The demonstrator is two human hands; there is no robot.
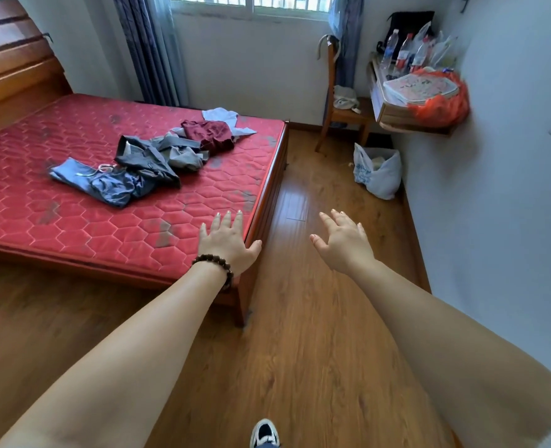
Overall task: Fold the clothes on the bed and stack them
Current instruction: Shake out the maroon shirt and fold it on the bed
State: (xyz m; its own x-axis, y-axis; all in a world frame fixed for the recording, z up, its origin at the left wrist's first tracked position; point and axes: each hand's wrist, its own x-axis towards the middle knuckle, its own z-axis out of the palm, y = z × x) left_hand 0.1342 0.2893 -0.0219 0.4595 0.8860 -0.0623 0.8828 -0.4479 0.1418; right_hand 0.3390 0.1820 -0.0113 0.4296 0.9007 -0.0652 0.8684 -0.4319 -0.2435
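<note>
Left hand (227, 242) and right hand (343, 245) both reach forward, fingers spread, holding nothing; left overlaps the bed (74, 218) corner, contact unclear. Clothes (151, 160) lie unfolded in a heap well beyond the left hand, pieces overlapping, count hard to tell. Shoe (264, 434) cut off below.

The bed (269, 185) frame is polished wood; its red mattress (74, 202) is quilted cloth (stained grey in patches). The floor (300, 334) is glossy wood-grain planks; the clothes (148, 160) are soft, matt fabric.
</note>
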